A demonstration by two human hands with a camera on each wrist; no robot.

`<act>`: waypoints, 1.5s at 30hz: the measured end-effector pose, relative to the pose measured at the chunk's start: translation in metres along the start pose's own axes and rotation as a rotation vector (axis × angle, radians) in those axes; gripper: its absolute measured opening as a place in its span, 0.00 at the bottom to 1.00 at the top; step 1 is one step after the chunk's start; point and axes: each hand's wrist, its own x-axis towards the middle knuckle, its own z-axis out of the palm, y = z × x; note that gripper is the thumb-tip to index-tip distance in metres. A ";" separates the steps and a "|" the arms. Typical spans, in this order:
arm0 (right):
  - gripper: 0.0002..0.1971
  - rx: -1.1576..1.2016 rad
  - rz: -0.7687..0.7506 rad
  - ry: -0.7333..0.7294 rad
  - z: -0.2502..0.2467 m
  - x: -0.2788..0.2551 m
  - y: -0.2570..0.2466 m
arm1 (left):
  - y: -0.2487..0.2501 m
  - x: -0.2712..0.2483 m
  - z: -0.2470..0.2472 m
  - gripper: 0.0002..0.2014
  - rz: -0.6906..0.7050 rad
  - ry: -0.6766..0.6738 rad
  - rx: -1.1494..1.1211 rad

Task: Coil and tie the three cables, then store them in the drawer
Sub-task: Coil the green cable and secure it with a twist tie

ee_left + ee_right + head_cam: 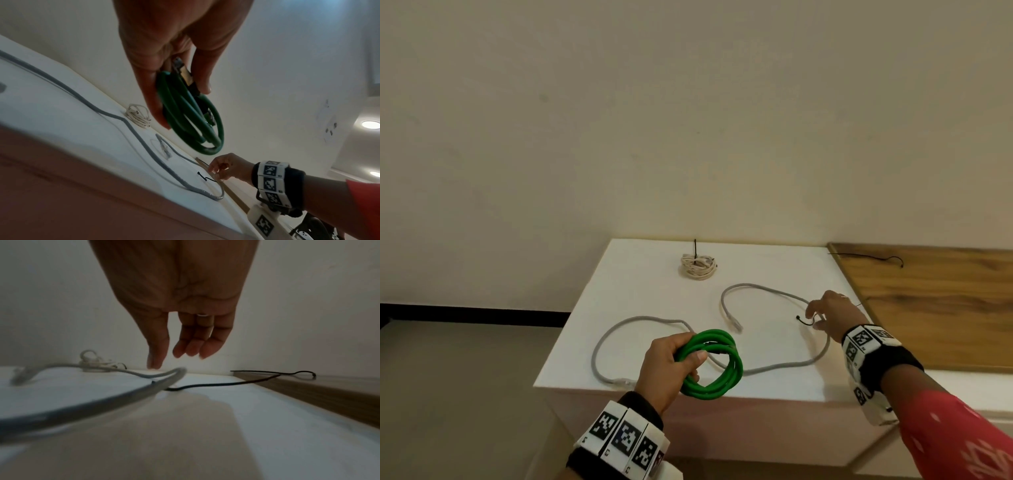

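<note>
One of three cables looks finished: the white cable bundle (699,266), tied with a black tie, sits far beyond both grips at the back of the white counter (640,274). Left hand (667,368) grip is clamped on the coiled green cable (717,364), not yet tied. Right hand (831,313) grip is apart, fingers hovering just over a loose black cable tie (805,321). Grey cable (767,366) lies uncoiled under and between both grips. Second tie (873,256) on the wooden surface (928,301) past the right grip. Drawer not visible. No legible writing; wristband markers only.
</note>
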 end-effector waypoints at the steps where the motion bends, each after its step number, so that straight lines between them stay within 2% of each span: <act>1: 0.12 -0.037 0.000 -0.011 0.005 0.003 -0.001 | -0.002 0.002 0.000 0.10 -0.007 0.006 0.003; 10: 0.10 -0.161 0.015 -0.048 0.010 0.004 -0.011 | -0.010 0.006 0.003 0.08 -0.060 0.109 -0.025; 14: 0.07 -0.007 -0.044 -0.040 0.000 -0.013 -0.027 | -0.006 -0.001 0.000 0.08 -0.060 0.139 -0.025; 15: 0.04 0.084 -0.076 -0.033 -0.003 -0.019 -0.032 | -0.005 -0.003 -0.001 0.08 -0.060 0.145 -0.023; 18: 0.16 0.358 -0.223 -0.010 -0.019 -0.049 -0.056 | 0.000 -0.010 -0.003 0.08 -0.055 0.170 -0.022; 20: 0.18 0.476 -0.323 0.016 -0.032 -0.077 -0.078 | 0.003 -0.015 -0.004 0.08 -0.048 0.190 -0.024; 22: 0.15 0.517 -0.419 0.058 -0.042 -0.103 -0.099 | 0.007 -0.022 -0.005 0.10 -0.039 0.210 -0.027; 25: 0.05 0.467 -0.537 0.103 -0.047 -0.135 -0.126 | 0.012 -0.032 -0.005 0.11 -0.033 0.226 -0.027; 26: 0.06 0.430 -0.553 0.110 -0.045 -0.143 -0.133 | 0.014 -0.035 -0.005 0.11 -0.028 0.230 -0.025; 31: 0.09 0.277 -0.503 0.093 -0.033 -0.170 -0.159 | 0.024 -0.054 -0.003 0.11 0.019 0.249 -0.002; 37: 0.12 0.116 -0.450 0.142 -0.031 -0.189 -0.178 | 0.029 -0.072 0.000 0.12 0.046 0.255 0.048; 40: 0.11 0.160 -0.398 0.199 -0.031 -0.194 -0.183 | 0.031 -0.077 0.004 0.12 0.069 0.237 0.058; 45: 0.08 0.408 -0.308 0.313 -0.025 -0.205 -0.186 | 0.032 -0.083 0.007 0.09 0.081 0.195 0.024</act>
